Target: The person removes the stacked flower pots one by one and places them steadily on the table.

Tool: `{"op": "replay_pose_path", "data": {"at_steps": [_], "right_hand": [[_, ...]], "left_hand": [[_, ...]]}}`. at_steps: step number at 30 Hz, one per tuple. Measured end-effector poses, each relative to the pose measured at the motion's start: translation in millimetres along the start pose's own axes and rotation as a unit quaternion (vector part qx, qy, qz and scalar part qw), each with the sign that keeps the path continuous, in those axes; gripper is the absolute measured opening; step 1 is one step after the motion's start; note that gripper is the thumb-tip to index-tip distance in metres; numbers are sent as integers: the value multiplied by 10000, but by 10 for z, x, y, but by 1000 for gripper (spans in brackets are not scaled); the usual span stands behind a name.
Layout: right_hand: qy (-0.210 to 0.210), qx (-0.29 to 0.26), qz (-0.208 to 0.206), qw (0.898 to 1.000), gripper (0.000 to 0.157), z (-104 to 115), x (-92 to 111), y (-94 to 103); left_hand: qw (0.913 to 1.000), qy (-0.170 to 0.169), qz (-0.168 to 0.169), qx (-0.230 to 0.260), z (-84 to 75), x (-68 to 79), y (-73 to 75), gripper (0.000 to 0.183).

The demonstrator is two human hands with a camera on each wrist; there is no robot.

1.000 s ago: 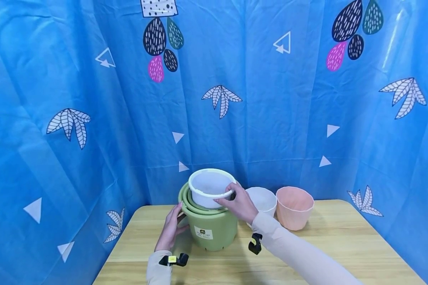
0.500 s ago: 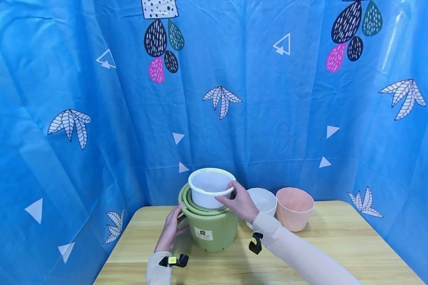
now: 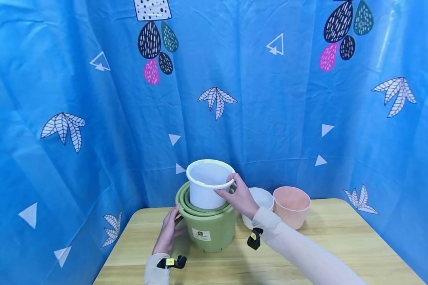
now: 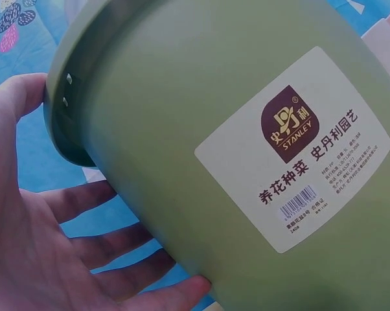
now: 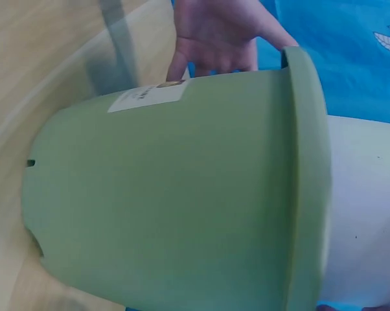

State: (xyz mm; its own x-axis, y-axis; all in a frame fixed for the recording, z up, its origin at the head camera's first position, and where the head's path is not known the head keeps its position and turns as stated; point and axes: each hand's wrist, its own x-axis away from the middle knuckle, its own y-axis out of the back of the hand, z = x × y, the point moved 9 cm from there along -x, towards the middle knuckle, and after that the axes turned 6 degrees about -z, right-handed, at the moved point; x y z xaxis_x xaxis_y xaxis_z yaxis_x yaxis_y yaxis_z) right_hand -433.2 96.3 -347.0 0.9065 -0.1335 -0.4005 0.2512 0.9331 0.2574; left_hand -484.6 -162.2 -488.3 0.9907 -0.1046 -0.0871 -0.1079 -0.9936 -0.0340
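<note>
Head view from above, forward and down; both wrist views close against the same green pot.

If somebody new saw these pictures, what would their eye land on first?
Probably the bright blue patterned curtain filling the background. Then the large green pot on the wooden table, where the right hand pinches a white pot at its mouth. The pink pot stands out farther right.
</note>
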Motion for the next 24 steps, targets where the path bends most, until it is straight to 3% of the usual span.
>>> {"op": "replay_pose_path", "data": {"at_steps": [9,24], "right_hand": [[325,-523,140,9980,43,156,-53,34],[483,-534,313,9969,42,345,-67,126]], "left_hand": [[10000,2,43,-15,-3,-3,-5,74],[10000,-3,58,-48,-10,-5,-14,76]]}}
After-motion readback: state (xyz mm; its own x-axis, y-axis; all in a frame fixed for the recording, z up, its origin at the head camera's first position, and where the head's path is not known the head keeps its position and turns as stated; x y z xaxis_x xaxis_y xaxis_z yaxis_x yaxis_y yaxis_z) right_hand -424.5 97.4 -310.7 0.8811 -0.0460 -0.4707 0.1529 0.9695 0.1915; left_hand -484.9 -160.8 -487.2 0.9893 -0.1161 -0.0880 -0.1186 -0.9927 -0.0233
